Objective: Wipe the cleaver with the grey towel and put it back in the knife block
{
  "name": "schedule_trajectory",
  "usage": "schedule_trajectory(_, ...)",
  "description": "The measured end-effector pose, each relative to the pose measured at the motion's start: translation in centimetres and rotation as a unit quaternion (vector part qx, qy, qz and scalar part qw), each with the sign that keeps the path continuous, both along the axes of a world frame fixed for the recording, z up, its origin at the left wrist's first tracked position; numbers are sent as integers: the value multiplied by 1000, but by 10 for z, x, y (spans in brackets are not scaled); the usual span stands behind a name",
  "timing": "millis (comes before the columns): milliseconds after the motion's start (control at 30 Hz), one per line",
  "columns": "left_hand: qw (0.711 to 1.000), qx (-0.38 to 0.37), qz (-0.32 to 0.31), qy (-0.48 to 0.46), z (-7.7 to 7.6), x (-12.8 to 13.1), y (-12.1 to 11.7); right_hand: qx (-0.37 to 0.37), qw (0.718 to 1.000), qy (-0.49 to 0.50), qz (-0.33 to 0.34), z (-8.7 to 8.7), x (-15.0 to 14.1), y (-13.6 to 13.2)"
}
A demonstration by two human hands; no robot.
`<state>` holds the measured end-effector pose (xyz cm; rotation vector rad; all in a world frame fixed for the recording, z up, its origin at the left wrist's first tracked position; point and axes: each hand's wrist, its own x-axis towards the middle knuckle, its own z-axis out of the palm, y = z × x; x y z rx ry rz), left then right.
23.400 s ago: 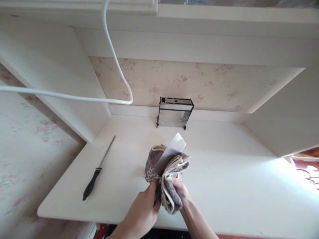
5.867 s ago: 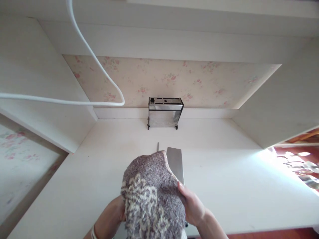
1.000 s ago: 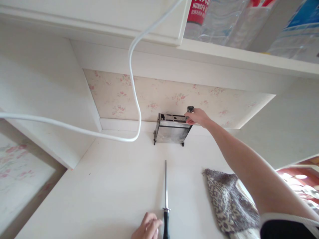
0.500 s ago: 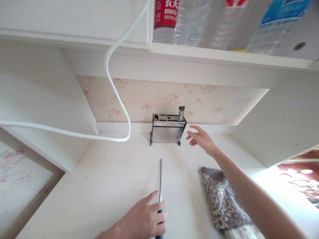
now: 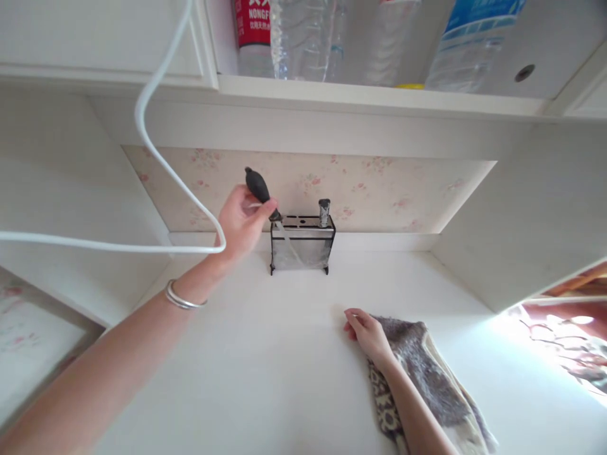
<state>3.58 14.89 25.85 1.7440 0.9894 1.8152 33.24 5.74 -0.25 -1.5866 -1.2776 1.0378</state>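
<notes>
The left hand (image 5: 241,221) clasps the rod (image 5: 257,185) by its bulbous handle at the boxy, glossy block (image 5: 313,254), the right hand (image 5: 370,335) slack and half-open by the fuzzy towel (image 5: 429,363) in front.

The left hand (image 5: 239,224) and its forearm (image 5: 135,351) are bare but for a silver bangle (image 5: 176,299) around the wrist. Slim, rounded and shiny, the bangle looks like two narrow bands running close together, paler where light catches the metal. The right hand (image 5: 368,335) and its slender forearm are bare too.
</notes>
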Motion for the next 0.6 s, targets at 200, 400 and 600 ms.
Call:
schedule_trajectory(200, 994, 75, 72, -32, 34, 12, 69, 0, 1000, -15, 13, 1, 2, 4)
schedule_trajectory(400, 980, 84, 182, 10, 42, 36, 102, -1, 1000, -6, 9, 2, 3, 2)
schedule_trajectory(600, 975, 78, 205, 30, 38, 42, 113, 8, 1000, 19, -2, 3, 4, 1)
